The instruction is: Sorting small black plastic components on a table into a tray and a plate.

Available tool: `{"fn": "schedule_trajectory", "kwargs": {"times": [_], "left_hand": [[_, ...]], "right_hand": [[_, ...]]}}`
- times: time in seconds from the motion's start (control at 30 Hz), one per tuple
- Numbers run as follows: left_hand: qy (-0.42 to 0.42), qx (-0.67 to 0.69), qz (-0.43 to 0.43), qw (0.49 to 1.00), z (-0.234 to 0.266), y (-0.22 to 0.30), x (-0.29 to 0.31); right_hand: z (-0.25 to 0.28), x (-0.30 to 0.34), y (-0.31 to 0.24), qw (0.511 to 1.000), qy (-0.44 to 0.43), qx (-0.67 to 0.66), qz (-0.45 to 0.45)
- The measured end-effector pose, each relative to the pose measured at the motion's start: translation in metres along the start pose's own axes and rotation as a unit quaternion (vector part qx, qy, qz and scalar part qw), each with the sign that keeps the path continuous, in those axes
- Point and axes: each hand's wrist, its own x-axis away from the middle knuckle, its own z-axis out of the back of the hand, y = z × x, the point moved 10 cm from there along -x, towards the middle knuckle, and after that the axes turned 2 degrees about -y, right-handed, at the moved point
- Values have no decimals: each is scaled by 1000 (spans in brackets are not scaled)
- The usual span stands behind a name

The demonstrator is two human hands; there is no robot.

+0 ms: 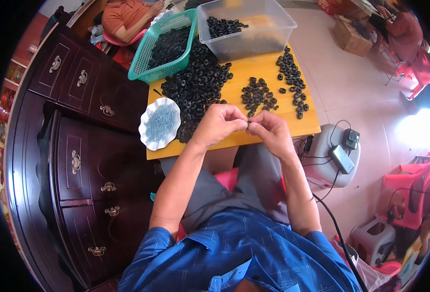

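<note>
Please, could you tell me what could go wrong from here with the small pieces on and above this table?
The small dark piece, mostly hidden between the left grip and right grip, could slip and drop, as it is held near the front edge of the yellow table.
The white wavy dish appears to overhang the left edge; a bump might spill its bluish contents.
Loose black pieces near the right edge could be knocked off.

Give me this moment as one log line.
Left hand: pinching small part; Right hand: pinching same part; Place: above table; Left: white dish; Far side: green basket, clear bin
</note>
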Motion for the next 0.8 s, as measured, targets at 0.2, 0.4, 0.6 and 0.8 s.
{"fn": "schedule_trajectory", "kwargs": {"times": [0.2, 0.4, 0.6, 0.8], "left_hand": [[32, -23, -48, 998, 5, 16, 4], [134, -201, -142, 960, -4, 62, 23], [212, -429, -264, 838, -30, 90, 33], [215, -442, -286, 822, -34, 83, 28]], "right_hand": [[-6, -5, 6, 996, 16, -86, -11], [0, -5, 19, 962, 13, -266, -63], [-7, -4, 14, 946, -4, -316, -75], [-6, -4, 17, 946, -10, -315, -72]]}}
